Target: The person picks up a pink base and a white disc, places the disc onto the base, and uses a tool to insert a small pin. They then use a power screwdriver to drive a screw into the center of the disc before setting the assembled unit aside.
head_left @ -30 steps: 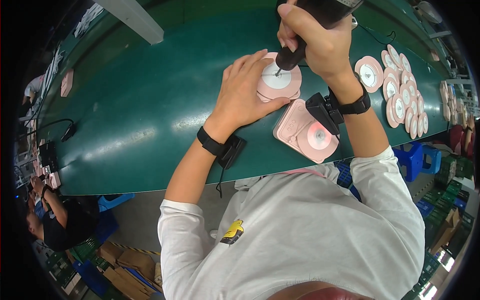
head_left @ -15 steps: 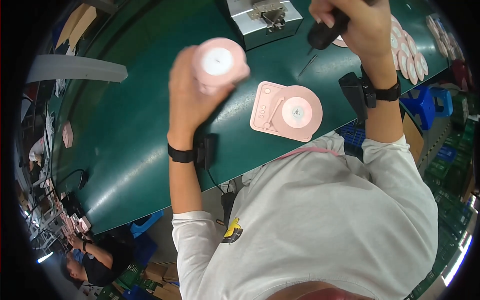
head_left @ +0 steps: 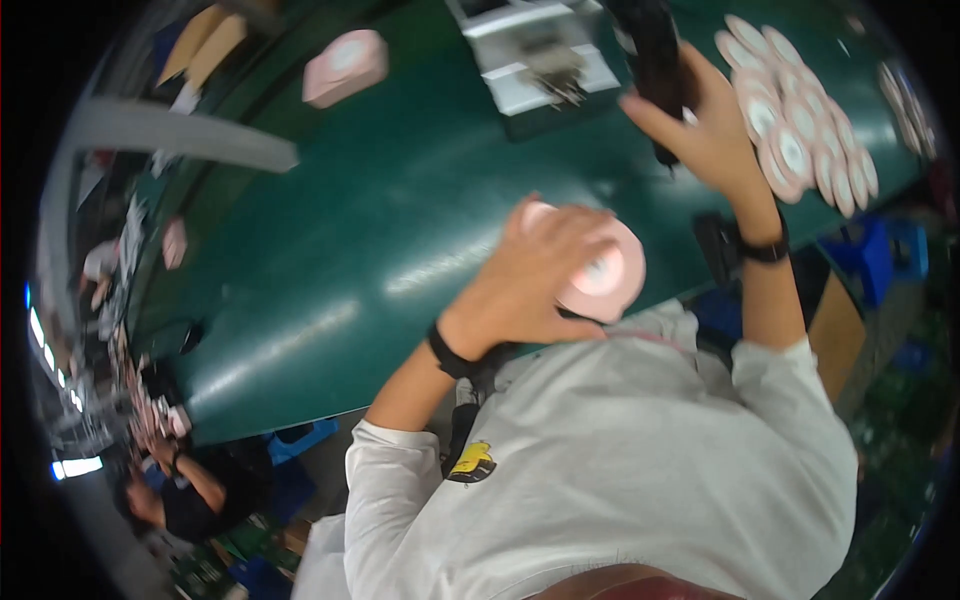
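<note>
At the centre of the frame, the left hand (head_left: 545, 265) spreads over a pink player (head_left: 627, 262) on the green worktop (head_left: 380, 190); blur hides whether it grips. Upper right of centre, the right hand (head_left: 705, 125) is clasped around a black driver (head_left: 648, 60). The silver box (head_left: 490, 50), top centre, has blurred, unreadable contents.

Fisheye corners are rendering black, straight edges are bowing near them. Lamps (head_left: 76, 468) are blowing out white at far left. Worktop (head_left: 400, 190) is throwing pale glare streaks left of the left hand (head_left: 525, 285). Blur is smearing it, the right hand (head_left: 708, 125) and metal box (head_left: 540, 65). Shirt (head_left: 630, 460) is reading evenly lit; crates (head_left: 893, 450) lower right are sitting in murk.
</note>
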A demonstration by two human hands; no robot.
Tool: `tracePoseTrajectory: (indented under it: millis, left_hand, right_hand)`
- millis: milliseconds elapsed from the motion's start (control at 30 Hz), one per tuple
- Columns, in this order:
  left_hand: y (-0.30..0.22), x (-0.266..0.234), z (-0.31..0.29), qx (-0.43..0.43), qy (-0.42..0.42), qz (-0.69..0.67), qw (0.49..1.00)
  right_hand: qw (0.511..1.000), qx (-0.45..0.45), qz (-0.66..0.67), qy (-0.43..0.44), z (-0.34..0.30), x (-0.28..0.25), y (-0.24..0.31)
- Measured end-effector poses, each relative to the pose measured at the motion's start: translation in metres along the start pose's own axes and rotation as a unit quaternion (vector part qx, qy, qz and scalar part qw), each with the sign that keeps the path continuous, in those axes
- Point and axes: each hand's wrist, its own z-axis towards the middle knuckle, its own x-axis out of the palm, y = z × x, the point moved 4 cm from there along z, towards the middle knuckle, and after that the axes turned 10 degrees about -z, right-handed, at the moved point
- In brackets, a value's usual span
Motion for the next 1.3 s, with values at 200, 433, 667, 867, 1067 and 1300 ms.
tracePoseTrajectory:
  millis: [200,433,667,867,1067,1300]
  left_hand:
    - [0.017,0.015,-0.020,0.002,-0.060,0.002,0.998]
    - [0.031,-0.018,-0.045,-0.013,-0.131,0.050,0.990]
    - [0.066,-0.065,-0.073,-0.055,-0.212,0.033,0.975]
    - [0.069,-0.070,-0.074,-0.100,-0.205,-0.003,0.974]
    - [0.068,-0.068,-0.075,-0.102,-0.201,-0.002,0.974]
    - [0.069,-0.066,-0.074,-0.104,-0.195,-0.011,0.975]
  right_hand:
    - [0.948,-0.063,-0.224,-0.215,-0.069,0.020,-0.007]
    - [0.958,0.127,-0.204,0.154,-0.108,0.049,0.007]
    - [0.932,-0.008,-0.363,0.016,-0.097,0.061,0.018]
    - [0.948,-0.024,-0.303,0.091,-0.107,0.059,0.021]
    - [0.958,0.070,-0.278,0.027,-0.101,0.072,0.015]
    - [0.944,-0.022,-0.323,0.061,-0.091,0.087,0.021]
